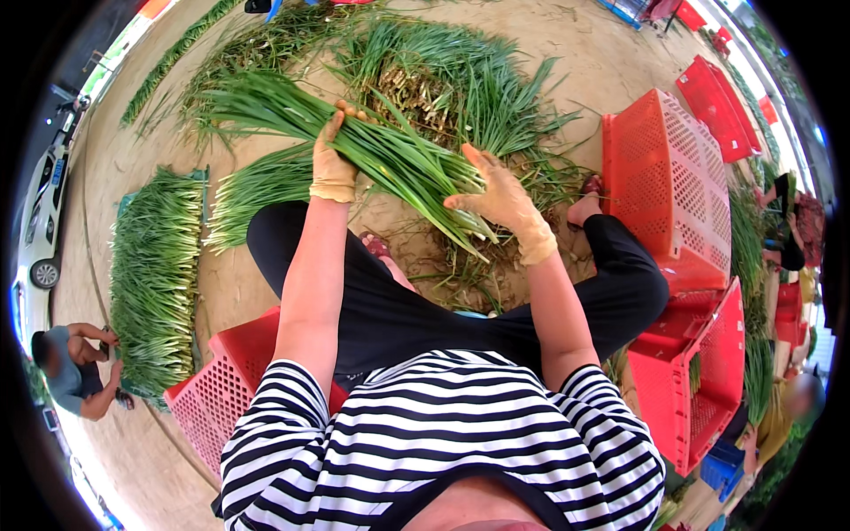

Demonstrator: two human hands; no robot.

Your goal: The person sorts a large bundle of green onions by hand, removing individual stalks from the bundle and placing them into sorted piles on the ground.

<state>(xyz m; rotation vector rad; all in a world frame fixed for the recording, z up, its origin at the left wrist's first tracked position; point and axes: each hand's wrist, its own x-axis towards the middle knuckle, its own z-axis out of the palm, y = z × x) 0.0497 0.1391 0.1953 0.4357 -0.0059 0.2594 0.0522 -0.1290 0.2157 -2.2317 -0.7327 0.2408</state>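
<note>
A long bunch of Chinese chives [392, 159] lies slantwise in front of me, leaf tips to the upper left and pale stem ends to the lower right. My left hand [335, 159], in a thin yellowish glove, is wrapped around the middle of it. At the stem ends is my right hand [508, 199], gloved alike, with thumb and fingers spread beside the stalks; whether it touches them is hard to tell. Below the bunch, loose leaf scraps [465, 265] litter the ground between my feet. A smaller pile of chives [265, 189] rests left of my left hand.
Beyond my hands lies a large heap of chives [458, 73] with soil-caked roots. Red plastic crates [641, 172] stand close on my right, another crate [222, 385] on my left. A person [80, 372] crouches by a long row of chives [156, 279]; other people are at far right.
</note>
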